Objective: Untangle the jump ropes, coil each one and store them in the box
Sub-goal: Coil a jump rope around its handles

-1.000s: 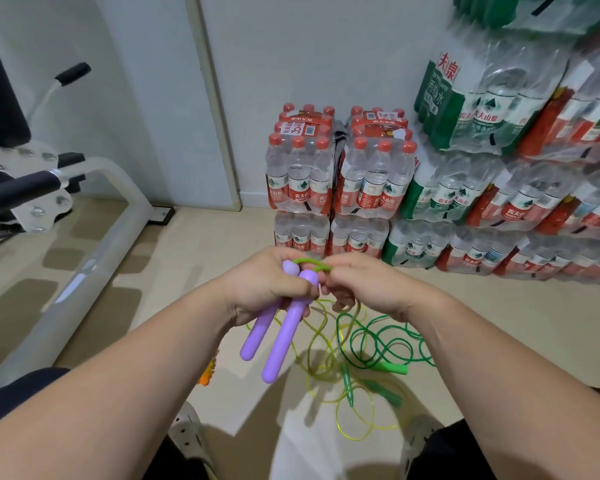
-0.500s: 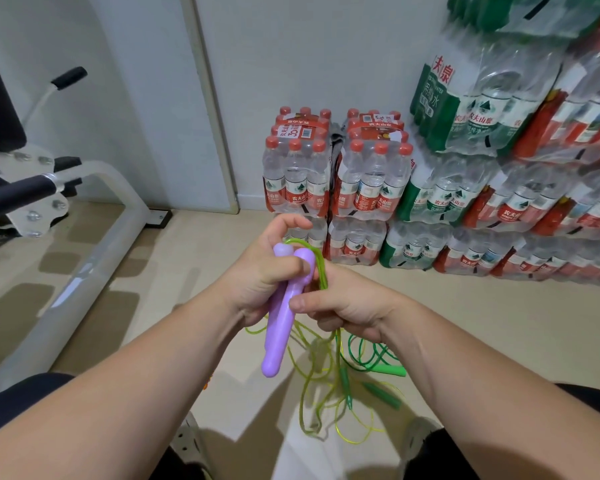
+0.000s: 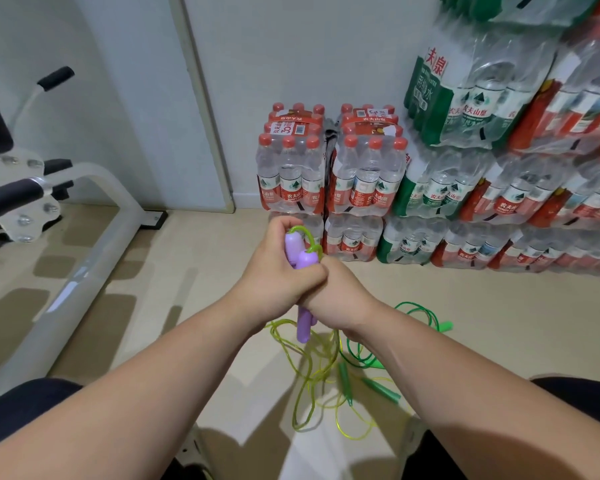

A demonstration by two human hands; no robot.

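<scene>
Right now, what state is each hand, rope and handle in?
left hand, curled round the purple handles.
right hand, curled round the same handles, touching the left hand.
purple handles, upright, side by side.
yellow-green rope, loops off the handle tops, rest loose on the floor.
green rope, uncoiled on the floor, untouched, overlapping the yellow-green one.
water bottle packs, wrapped, stacked against the wall.

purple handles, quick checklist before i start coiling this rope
1. Purple handles paired in grip: ok, left hand and right hand hold them side by side.
2. Yellow-green cord slack: ok, it hangs loose to the floor.
3. Cord free of the green rope: not ok, their loops overlap.
4. Green handles out of the way: not ok, they lie among the loops.
5. Box in reach: cannot tell, none in view.
</scene>
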